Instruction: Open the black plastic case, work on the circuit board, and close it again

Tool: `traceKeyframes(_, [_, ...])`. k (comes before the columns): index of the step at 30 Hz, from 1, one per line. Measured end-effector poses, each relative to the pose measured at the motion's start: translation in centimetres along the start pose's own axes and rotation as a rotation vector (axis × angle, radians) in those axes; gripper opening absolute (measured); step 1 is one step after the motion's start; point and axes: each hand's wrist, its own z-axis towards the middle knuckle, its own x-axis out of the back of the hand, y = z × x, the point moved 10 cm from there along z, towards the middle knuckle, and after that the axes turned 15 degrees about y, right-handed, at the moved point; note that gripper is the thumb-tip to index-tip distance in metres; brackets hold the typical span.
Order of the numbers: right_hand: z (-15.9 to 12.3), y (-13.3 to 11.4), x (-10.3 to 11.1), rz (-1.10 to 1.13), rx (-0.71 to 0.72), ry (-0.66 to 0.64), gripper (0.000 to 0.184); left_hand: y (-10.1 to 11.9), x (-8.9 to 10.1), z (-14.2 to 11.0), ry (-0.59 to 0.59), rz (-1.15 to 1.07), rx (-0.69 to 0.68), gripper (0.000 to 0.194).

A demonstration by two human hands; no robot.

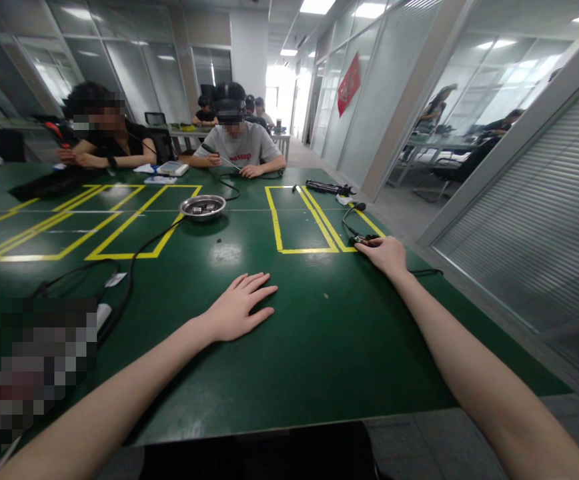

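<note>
My left hand (239,307) lies palm down on the green table (299,360), fingers spread, with nothing in it. Farther out on the right, my right hand (384,255) has its fingers closed on a small dark object with a black cord (362,239), resting at the near end of a yellow-taped strip. The fingers partly cover this object, so its kind is unclear. From it a thin black cord curves up to a dark rounded end (359,207). More black cord (427,272) shows to the right of my wrist.
A metal bowl (203,207) holding small shiny pieces stands mid-table. A folded black tripod-like item (328,187) lies at the far right. Yellow tape rectangles (307,251) mark the tabletop. Black cables (132,273) run along the left. Two people (242,143) sit opposite, handling things.
</note>
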Motion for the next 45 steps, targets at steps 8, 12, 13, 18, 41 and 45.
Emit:
traceKeyframes(8, [0.2,-0.2,1.7,0.061,-0.010,0.094,0.045,0.2,0.3,0.0,0.000,-0.007,-0.003,0.054])
traceKeyframes(12, [0.0,0.5,2.1,-0.027,-0.035,0.101,0.044,0.2,0.3,0.0,0.002,-0.006,-0.002,0.053])
traceKeyframes(13, [0.0,0.8,1.8,-0.051,-0.043,0.077,0.044,0.2,0.3,0.0,-0.005,-0.007,0.003,0.054])
traceKeyframes(18, [-0.5,0.3,0.7,-0.079,-0.011,-0.045,0.040,0.3,0.3,0.1,-0.025,0.001,0.021,0.054])
traceKeyframes(41, [-21.3,-21.1,7.4,0.931,1.038,-0.468,0.032,3.0,3.9,0.8,0.146,-0.135,-0.170,0.070])
traceKeyframes(45, [-19.5,-20.5,7.1,0.859,1.025,-0.363,0.031,2.3,4.0,0.6,0.097,-0.078,-0.110,0.081])
